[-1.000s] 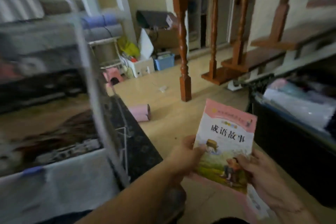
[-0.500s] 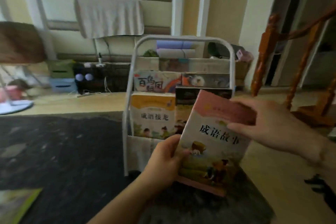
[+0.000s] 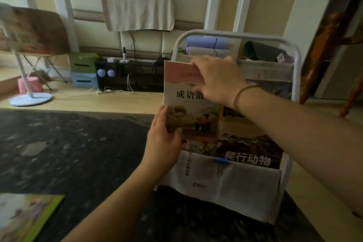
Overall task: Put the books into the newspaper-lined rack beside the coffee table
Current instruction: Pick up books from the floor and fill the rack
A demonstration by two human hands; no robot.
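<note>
A pink-topped picture book (image 3: 188,108) stands upright against the left half of the white metal rack (image 3: 295,68). My left hand (image 3: 164,139) grips its lower left edge, thumb on the cover. My right hand (image 3: 218,78) holds its top right corner, fingers curled over the top edge. The rack's tiers are lined with newspaper (image 3: 235,184). A dark book with white characters (image 3: 249,151) sits in the lower right tier, and another book's cover (image 3: 198,146) shows just under the pink one. A green-edged book (image 3: 25,218) lies on the dark table at the lower left.
The dark marbled coffee table (image 3: 74,153) fills the lower left, with the rack at its right end. Purple rolls (image 3: 206,45) lie in the rack's top tier. A wooden stair baluster (image 3: 322,55) stands right of the rack. A floor fan base (image 3: 31,98) and storage boxes (image 3: 82,70) are at the back left.
The view swung from the stairs to the rack. The pink book went from in front of me up against the rack's left side, and my right hand moved onto its top corner.
</note>
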